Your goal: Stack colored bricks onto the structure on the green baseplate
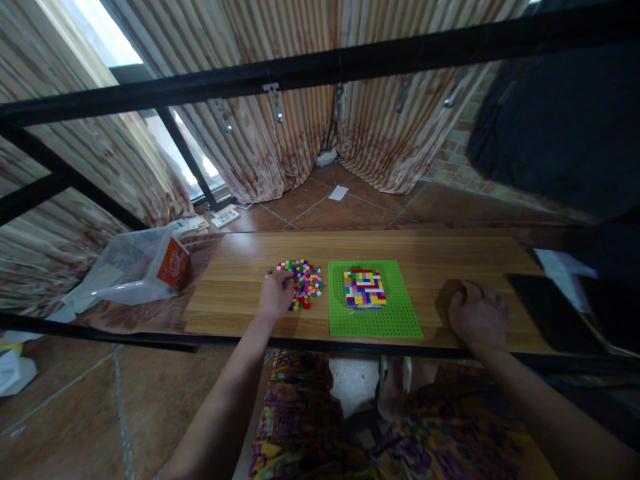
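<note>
My left hand reaches in over the left side of a loose pile of small coloured toy bricks. Its fingers are drawn together at the bricks; whatever is between them is too small to make out. Right of the pile lies a green studded baseplate. On it sits a square, layered block of multicoloured bricks, with a white and red pattern in its top. My right hand rests on the tabletop to the right of the baseplate, fingers curled in, with no object showing in it.
The wooden table has a dark front edge. A clear plastic box with an orange label stands off its left end. A dark flat panel lies at the right end. A black metal bar crosses ahead, before striped curtains.
</note>
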The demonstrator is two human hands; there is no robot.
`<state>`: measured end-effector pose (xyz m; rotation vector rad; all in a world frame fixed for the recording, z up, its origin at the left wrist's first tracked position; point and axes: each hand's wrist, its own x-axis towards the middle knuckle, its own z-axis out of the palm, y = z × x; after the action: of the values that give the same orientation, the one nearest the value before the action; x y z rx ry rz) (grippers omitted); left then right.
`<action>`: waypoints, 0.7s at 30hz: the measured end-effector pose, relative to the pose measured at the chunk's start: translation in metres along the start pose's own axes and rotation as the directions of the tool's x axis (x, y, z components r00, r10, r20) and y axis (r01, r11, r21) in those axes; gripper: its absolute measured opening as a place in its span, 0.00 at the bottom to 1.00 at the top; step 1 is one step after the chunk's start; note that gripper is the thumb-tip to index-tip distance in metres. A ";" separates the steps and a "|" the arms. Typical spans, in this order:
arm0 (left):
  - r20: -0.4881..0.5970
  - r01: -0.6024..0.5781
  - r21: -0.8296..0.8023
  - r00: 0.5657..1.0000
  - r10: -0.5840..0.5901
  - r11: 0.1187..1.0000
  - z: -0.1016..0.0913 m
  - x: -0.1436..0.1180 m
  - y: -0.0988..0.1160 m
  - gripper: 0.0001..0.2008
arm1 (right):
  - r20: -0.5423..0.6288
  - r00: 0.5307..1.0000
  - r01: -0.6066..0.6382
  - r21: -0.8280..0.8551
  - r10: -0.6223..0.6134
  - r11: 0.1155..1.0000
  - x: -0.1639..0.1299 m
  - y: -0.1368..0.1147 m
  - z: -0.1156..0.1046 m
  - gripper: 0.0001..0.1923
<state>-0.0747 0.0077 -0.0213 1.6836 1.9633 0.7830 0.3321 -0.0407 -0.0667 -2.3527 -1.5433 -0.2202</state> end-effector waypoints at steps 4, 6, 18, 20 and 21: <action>-0.012 0.026 0.026 1.000 -0.026 0.999 -0.001 0.003 -0.001 0.14 | 0.004 1.000 0.009 -0.014 -0.009 1.000 0.000 0.000 0.000 0.26; -0.030 0.040 0.064 0.999 -0.038 0.997 -0.002 0.007 -0.002 0.15 | 0.011 1.000 0.014 -0.018 -0.013 1.000 0.000 0.000 -0.001 0.27; -0.014 0.046 0.506 0.999 -0.045 0.861 0.001 0.028 0.020 0.17 | 0.024 1.000 -0.006 0.016 0.006 1.000 0.001 0.000 -0.001 0.27; -0.006 0.057 0.511 0.998 -0.063 0.858 0.000 0.030 0.022 0.16 | 0.020 1.000 -0.010 0.008 0.010 1.000 0.001 0.000 -0.001 0.27; -0.002 0.065 0.508 0.997 -0.074 0.859 0.000 0.031 0.022 0.16 | 0.016 1.000 -0.008 0.001 0.008 1.000 0.001 0.000 -0.001 0.27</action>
<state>-0.0636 0.0402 -0.0054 1.8707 2.3458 0.2190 0.3323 -0.0402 -0.0654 -2.3648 -1.5406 -0.1984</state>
